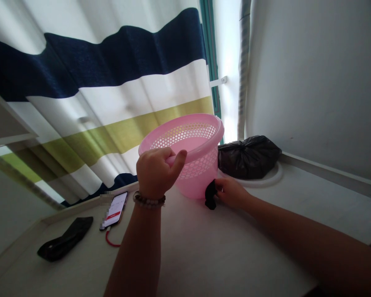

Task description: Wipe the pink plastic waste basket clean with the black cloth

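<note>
A pink plastic basket [194, 185] with a honeycomb-pierced upper wall stands tilted in the middle of the view. My left hand [156, 171] is closed round its near rim, thumb on top, with a beaded bracelet at the wrist. Low beside the basket's right side, my right hand [231, 192] pinches a small bunched piece of black cloth or plastic [210, 194]. What this black piece is, I cannot make out. The inside of the basket shows only pink wall; its bottom is mostly hidden.
Behind the basket on the right lies a knotted black plastic bag [250, 156] on a white round rim [272, 177]. To the left are a phone [116, 210] with a red cable [111, 244] and a folded black item [66, 239]. A striped curtain [126, 90] hangs behind.
</note>
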A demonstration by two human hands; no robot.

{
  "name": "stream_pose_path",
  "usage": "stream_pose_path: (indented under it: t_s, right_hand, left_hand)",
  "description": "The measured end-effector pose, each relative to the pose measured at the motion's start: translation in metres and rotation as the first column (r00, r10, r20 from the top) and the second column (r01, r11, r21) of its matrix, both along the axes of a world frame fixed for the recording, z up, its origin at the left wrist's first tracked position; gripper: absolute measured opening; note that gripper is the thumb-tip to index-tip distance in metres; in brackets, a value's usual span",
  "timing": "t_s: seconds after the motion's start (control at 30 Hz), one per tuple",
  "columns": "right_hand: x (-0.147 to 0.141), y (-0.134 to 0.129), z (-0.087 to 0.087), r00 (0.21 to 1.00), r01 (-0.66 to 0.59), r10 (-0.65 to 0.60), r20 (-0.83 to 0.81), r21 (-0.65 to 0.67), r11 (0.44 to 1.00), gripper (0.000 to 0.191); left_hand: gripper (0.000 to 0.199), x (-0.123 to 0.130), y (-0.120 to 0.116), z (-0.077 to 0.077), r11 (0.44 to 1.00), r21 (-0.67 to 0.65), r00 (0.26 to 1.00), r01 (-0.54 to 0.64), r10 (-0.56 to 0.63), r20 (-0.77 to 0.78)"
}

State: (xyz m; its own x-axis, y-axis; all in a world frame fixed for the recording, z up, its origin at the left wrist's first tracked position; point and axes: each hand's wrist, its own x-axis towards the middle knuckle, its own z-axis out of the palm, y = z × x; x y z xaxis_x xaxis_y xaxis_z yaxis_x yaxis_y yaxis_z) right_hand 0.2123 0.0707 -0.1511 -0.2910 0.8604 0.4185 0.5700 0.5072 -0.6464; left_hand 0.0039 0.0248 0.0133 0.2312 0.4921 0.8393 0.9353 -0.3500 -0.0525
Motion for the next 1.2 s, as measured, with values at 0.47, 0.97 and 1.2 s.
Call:
stream_pose_path:
  t_s: [0.47,0.97,1.2]
  right_hand:
    - [0.003,0.004,-0.004,1.0,-0.011,0.01,-0.008,-0.078,0.997,0.023]
    - [0.014,0.013,-0.002,0.991,0.127,-0.119,0.067,-0.135,0.983,0.023]
    - [0.024,0.015,0.007,0.989,0.147,-0.145,-0.034,0.054,0.988,0.016]
  left_hand:
    - [0.05,0.002,-0.003,0.001,0.999,-0.038,1.0,0.0,0.001,0.019]
    - [0.05,-0.001,-0.002,0.001,0.998,-0.064,1.0,0.018,-0.017,0.017]
    - [0.052,-0.015,-0.007,0.008,0.999,-0.026,0.998,0.027,-0.026,0.052]
